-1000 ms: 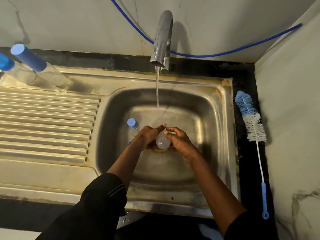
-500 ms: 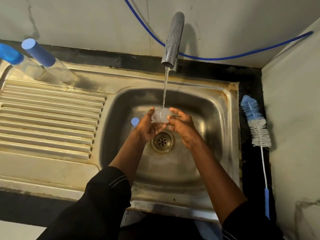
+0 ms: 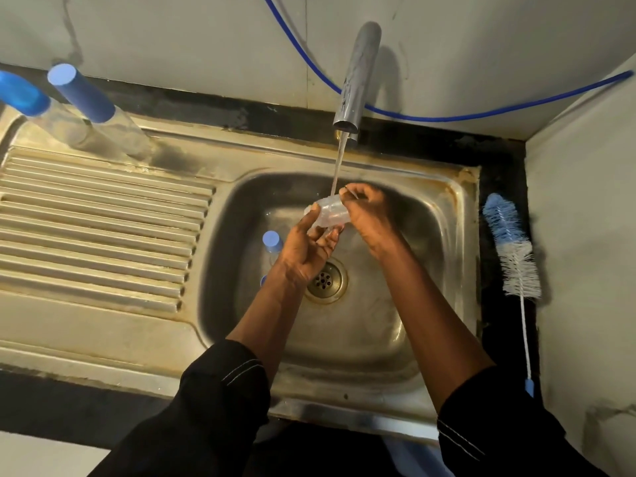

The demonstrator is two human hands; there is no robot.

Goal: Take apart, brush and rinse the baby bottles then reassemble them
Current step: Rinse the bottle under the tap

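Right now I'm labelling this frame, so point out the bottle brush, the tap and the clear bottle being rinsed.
bottle brush (image 3: 519,266): head view, on its white bristles.
tap (image 3: 358,74): head view, midway along the metal spout.
clear bottle (image 3: 329,214): head view, on its see-through side wall.

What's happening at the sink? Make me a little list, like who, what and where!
tap: running; water falls on the clear bottle piece
clear bottle piece: tilted, held over the sink
left hand: holds it from below
right hand: pinches its upper end
in the sink: one blue-capped bottle, beside the left hand
draining board: two blue-capped bottles
bottle brush: lying on the dark counter right of the sink, untouched
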